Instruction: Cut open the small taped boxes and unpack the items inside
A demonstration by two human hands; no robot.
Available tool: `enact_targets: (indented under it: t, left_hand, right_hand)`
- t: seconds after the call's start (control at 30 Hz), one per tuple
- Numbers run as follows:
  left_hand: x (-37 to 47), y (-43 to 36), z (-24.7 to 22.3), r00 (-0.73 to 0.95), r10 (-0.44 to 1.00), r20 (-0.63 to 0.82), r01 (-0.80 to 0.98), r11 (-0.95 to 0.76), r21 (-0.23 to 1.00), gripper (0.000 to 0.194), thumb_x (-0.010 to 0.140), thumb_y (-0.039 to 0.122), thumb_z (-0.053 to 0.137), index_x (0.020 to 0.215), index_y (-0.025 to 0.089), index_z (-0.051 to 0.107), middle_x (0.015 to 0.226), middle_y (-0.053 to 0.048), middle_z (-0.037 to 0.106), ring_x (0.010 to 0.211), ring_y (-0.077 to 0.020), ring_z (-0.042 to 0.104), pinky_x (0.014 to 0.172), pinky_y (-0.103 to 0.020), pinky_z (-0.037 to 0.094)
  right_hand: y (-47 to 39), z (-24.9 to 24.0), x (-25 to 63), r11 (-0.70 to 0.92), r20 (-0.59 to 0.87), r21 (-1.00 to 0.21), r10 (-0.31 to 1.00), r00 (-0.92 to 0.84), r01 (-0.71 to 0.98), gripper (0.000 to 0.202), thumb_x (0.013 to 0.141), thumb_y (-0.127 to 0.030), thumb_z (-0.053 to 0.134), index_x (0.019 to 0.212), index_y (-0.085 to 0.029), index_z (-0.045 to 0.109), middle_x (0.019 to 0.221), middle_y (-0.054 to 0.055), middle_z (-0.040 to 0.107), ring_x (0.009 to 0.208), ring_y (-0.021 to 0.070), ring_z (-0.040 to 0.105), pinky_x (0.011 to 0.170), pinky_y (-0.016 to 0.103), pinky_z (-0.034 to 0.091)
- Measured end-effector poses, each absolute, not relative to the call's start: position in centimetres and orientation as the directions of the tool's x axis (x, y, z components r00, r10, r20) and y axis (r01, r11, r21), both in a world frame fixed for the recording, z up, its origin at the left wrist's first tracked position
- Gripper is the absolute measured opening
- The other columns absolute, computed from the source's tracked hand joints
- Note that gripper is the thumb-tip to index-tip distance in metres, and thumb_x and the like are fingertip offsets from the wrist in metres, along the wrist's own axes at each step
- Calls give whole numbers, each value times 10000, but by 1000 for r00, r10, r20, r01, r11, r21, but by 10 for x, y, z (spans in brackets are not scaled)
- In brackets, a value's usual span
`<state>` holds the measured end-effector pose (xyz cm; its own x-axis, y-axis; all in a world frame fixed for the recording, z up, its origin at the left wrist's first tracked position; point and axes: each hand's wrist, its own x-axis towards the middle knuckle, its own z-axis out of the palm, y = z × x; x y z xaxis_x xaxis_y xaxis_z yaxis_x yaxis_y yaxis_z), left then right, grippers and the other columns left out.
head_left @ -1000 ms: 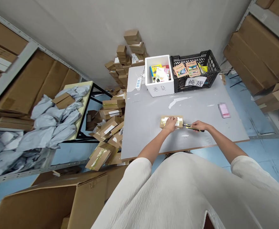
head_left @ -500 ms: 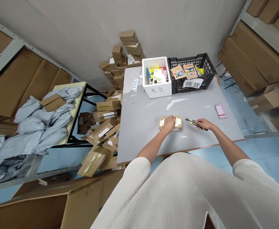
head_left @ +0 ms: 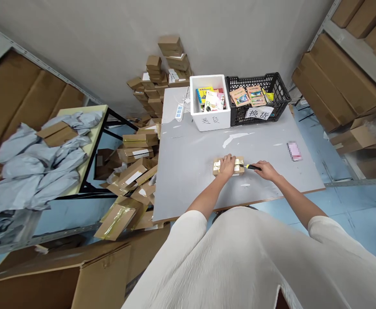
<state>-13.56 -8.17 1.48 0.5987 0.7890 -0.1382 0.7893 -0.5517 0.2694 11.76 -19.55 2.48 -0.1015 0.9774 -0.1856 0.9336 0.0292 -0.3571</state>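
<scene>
A small cardboard box (head_left: pixel 237 170) with shiny tape across its top lies on the grey table (head_left: pixel 188 180). My left hand (head_left: pixel 227 165) is laid over the box's left and middle part and holds it, fingertips at the far edge. From the right, my right hand (head_left: pixel 266 170) grips a black and yellow utility knife (head_left: pixel 251 167). The knife points left, its tip at the right end of the box, over the tape. How deep the blade sits cannot be made out.
Behind stand a white bin (head_left: pixel 210 124) and a black crate (head_left: pixel 261 116), both holding books. A power strip (head_left: pixel 179 112) lies left of the bin, a pink blurred item (head_left: pixel 294 151) at the right. Boxes (head_left: pixel 133 174) pile up left of the table; grey parcels (head_left: pixel 46 163) lie farther left.
My right hand has moved left with the utility knife, bringing its tip from beside the box onto the box's right end. My left hand stays on the box. The view has shifted slightly.
</scene>
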Motion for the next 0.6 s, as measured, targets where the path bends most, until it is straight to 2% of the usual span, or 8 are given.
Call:
enact_targets:
  t: [0.1, 0.27, 0.6]
  left_hand:
    - [-136, -87, 11, 613, 782, -115, 781, -578, 236, 573, 1028, 119, 449, 1586, 242, 491, 1599, -182, 533, 1456, -333, 468, 1171, -496, 377]
    - [-136, -92, 5, 612, 784, -102, 784, -585, 208, 749, 969, 88, 489, 1695, 247, 394, 1687, -183, 479, 1535, -334, 424, 1223, -502, 344]
    - [-137, -97, -5, 599, 795, -93, 790, -568, 232, 781, 974, 83, 455, 1725, 279, 363, 1727, -153, 461, 1585, -309, 386, 1272, -521, 311]
  right_hand:
    - [-194, 20, 115, 29, -172, -365, 980, -97, 931, 463, 1068, -322, 575, 1505, -281, 721, 1298, 133, 761, 1200, 328, 666, 1057, 421, 487]
    - [-200, 11, 117, 9, -105, -350, 993, -48, 937, 472, 1074, -343, 559, 1520, -278, 701, 1330, 145, 749, 1208, 342, 643, 1068, 453, 465]
    - [-205, 5, 116, -1, -71, -352, 997, -25, 936, 479, 1063, -315, 568, 1527, -291, 688, 1387, 142, 730, 1254, 364, 611, 1057, 462, 436]
